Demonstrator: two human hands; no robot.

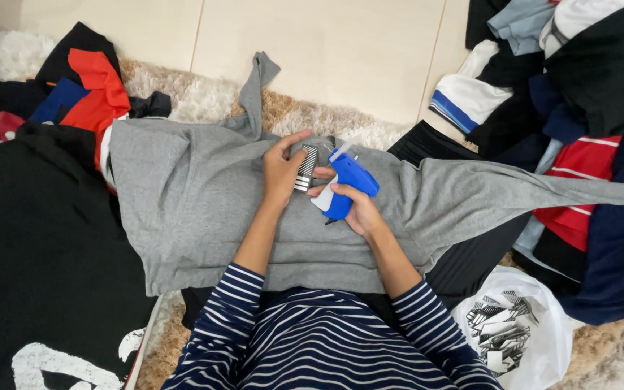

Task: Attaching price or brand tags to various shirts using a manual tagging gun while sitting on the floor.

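Two bare hands meet over a grey long-sleeved top (204, 217) spread flat across the person's lap in the head view. The left hand (282, 173) pinches a small black-and-white striped tag (305, 167) between thumb and fingers, holding it against the neck area of the top. The right hand (355, 209) is wrapped around the grip of a blue tagging gun (352, 182), whose pale tip points up and left, just beside the tag. Both hands sit near the middle of the scene, on the far part of the grey top, close together.

To the left lies a black garment (37, 253) with a white print, and beyond it a heap of red, blue and black clothes (81, 90). To the right, a bigger pile of dark, red and white clothing (579, 144) runs along the edge, with one grey sleeve stretched across it. Near the right forearm sits a white plastic bag (521, 332) with a black pattern. A shaggy beige rug (204, 97) lies underneath, with pale floor tiles (326, 43) on the far side
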